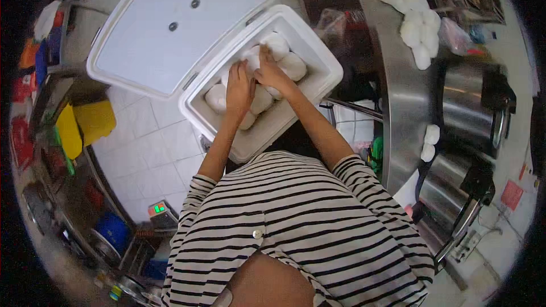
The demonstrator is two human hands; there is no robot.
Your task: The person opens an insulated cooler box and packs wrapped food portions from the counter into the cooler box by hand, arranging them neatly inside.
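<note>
A white cooler box (315,88) stands open in front of me, with several round white bundles (275,46) inside. Both arms reach down into it. My left hand (240,86) lies over the bundles in the left half of the box, its fingers bent at the tips against them. My right hand (269,70) rests on the bundles near the middle, fingers pointing away from me and touching the white surface. What the fingertips may grip is too small to make out. The hands are close together but apart.
The cooler's lid (182,28) is swung open to the left. On the right runs a steel counter (409,102) with a pile of white pieces (420,28) and two smaller ones (430,143). Large steel pots (469,108) stand beyond. Yellow items (94,120) are at the left.
</note>
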